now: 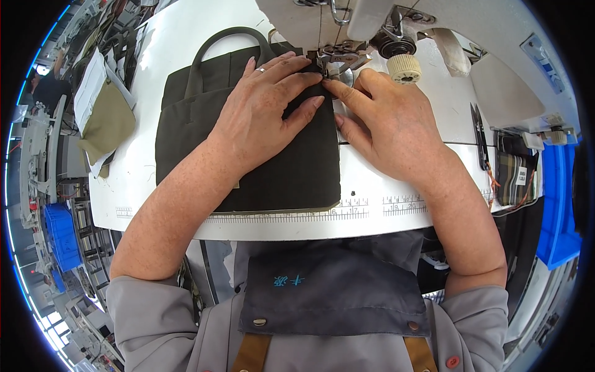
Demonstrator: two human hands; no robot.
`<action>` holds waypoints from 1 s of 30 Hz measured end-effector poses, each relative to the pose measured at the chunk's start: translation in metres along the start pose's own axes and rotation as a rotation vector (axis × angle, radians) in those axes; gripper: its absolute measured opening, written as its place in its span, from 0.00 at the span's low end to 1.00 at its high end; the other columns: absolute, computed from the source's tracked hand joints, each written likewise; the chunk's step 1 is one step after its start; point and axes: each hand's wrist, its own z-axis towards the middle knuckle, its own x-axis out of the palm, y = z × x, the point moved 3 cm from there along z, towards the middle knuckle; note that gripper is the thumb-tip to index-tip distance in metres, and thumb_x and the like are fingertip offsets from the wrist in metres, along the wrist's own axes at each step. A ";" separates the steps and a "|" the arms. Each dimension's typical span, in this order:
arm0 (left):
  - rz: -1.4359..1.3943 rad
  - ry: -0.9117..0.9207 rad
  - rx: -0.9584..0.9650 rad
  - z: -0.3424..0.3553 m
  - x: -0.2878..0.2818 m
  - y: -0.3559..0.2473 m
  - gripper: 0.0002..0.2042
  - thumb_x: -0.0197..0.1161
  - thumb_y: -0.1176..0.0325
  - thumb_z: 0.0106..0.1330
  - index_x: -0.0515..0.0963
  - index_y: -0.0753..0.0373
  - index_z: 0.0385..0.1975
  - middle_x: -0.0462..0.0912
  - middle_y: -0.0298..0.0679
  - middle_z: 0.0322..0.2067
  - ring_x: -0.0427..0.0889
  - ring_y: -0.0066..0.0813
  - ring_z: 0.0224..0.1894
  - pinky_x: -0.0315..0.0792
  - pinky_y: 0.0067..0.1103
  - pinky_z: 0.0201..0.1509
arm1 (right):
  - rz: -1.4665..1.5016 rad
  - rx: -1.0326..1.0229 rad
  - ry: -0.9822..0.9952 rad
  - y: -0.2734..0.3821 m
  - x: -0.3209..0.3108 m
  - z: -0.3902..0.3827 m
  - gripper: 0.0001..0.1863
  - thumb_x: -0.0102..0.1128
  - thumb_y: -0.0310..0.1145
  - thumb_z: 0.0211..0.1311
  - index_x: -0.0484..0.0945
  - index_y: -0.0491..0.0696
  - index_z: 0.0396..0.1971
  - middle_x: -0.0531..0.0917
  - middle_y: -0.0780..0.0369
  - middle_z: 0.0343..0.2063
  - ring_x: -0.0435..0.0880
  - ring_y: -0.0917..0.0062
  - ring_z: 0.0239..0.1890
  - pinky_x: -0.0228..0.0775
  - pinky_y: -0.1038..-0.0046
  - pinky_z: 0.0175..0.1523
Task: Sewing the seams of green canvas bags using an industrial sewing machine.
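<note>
A dark olive-black fabric bag [273,180] with a looped handle [209,46] lies flat on the white sewing table, its upper right corner at the needle and presser foot [323,65] of a sewing machine. My left hand [263,102], a ring on one finger, rests spread on top of the bag, fingertips pointing toward the presser foot. At the bag's right edge is my right hand [390,118]. Its index fingertip touches the fabric beside the presser foot, the thumb lies apart below it, and the other fingers are curled, partly hidden.
The machine's white head [502,56] and cream dial [404,68] overhang the right hand. Black thread snips [478,136] and a plaid fabric piece [515,170] lie at the right. Paper and olive fabric pieces [105,118] pile at the left. A printed ruler [347,211] runs along the front edge.
</note>
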 end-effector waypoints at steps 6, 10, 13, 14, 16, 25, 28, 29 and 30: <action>-0.014 0.015 -0.005 0.000 -0.001 -0.001 0.18 0.69 0.58 0.74 0.85 0.58 0.59 0.82 0.49 0.64 0.77 0.51 0.70 0.65 0.55 0.76 | 0.047 0.008 -0.042 -0.004 -0.001 -0.001 0.16 0.69 0.41 0.67 0.88 0.51 0.50 0.83 0.62 0.35 0.87 0.65 0.37 0.79 0.61 0.45; -0.018 0.012 -0.008 0.002 -0.001 0.001 0.18 0.70 0.58 0.73 0.85 0.58 0.59 0.82 0.49 0.64 0.78 0.51 0.70 0.65 0.55 0.76 | 0.046 0.021 -0.064 -0.007 -0.003 -0.002 0.13 0.68 0.40 0.68 0.89 0.52 0.47 0.83 0.62 0.34 0.87 0.65 0.35 0.79 0.60 0.43; -0.034 0.026 0.004 0.002 -0.001 0.003 0.19 0.70 0.58 0.73 0.85 0.58 0.59 0.82 0.49 0.64 0.78 0.51 0.70 0.65 0.54 0.77 | 0.104 0.057 -0.071 -0.011 -0.006 -0.002 0.12 0.68 0.40 0.69 0.89 0.51 0.46 0.83 0.62 0.33 0.86 0.64 0.33 0.79 0.61 0.42; -0.040 0.032 0.012 0.002 -0.001 0.003 0.19 0.70 0.58 0.73 0.85 0.59 0.59 0.82 0.49 0.64 0.78 0.51 0.70 0.65 0.54 0.77 | 0.139 0.081 -0.064 -0.012 -0.007 -0.003 0.12 0.67 0.41 0.69 0.89 0.51 0.46 0.84 0.62 0.32 0.86 0.64 0.33 0.78 0.61 0.41; -0.026 0.021 0.018 0.002 -0.001 0.003 0.19 0.70 0.58 0.73 0.85 0.59 0.59 0.82 0.49 0.64 0.78 0.51 0.70 0.64 0.54 0.77 | 0.320 0.192 -0.085 -0.018 -0.009 -0.005 0.15 0.65 0.44 0.73 0.88 0.49 0.44 0.84 0.61 0.31 0.84 0.68 0.31 0.77 0.64 0.40; -0.009 0.019 0.010 0.001 0.000 0.002 0.19 0.67 0.56 0.75 0.85 0.60 0.59 0.82 0.46 0.64 0.76 0.47 0.72 0.64 0.55 0.77 | 1.015 0.312 -0.385 -0.045 0.000 0.007 0.24 0.55 0.52 0.83 0.86 0.44 0.46 0.85 0.65 0.32 0.75 0.84 0.31 0.70 0.76 0.40; -0.008 0.009 0.014 0.001 0.001 0.002 0.19 0.67 0.56 0.75 0.85 0.61 0.58 0.83 0.45 0.63 0.75 0.46 0.72 0.63 0.56 0.77 | 1.106 0.362 -0.432 -0.046 0.003 0.009 0.21 0.54 0.48 0.85 0.86 0.44 0.46 0.86 0.67 0.33 0.75 0.86 0.32 0.69 0.80 0.40; -0.005 0.005 0.014 0.001 0.001 0.003 0.19 0.67 0.56 0.75 0.85 0.60 0.58 0.83 0.45 0.63 0.75 0.46 0.72 0.63 0.56 0.77 | 1.089 0.369 -0.423 -0.046 0.002 0.009 0.21 0.53 0.47 0.85 0.85 0.44 0.47 0.86 0.66 0.34 0.75 0.86 0.33 0.69 0.80 0.41; -0.013 0.005 0.014 0.001 0.001 0.003 0.19 0.67 0.56 0.75 0.85 0.60 0.58 0.83 0.45 0.63 0.75 0.46 0.72 0.63 0.56 0.77 | 1.072 0.376 -0.415 -0.046 0.001 0.009 0.20 0.52 0.47 0.86 0.84 0.44 0.48 0.86 0.66 0.35 0.76 0.86 0.34 0.70 0.80 0.41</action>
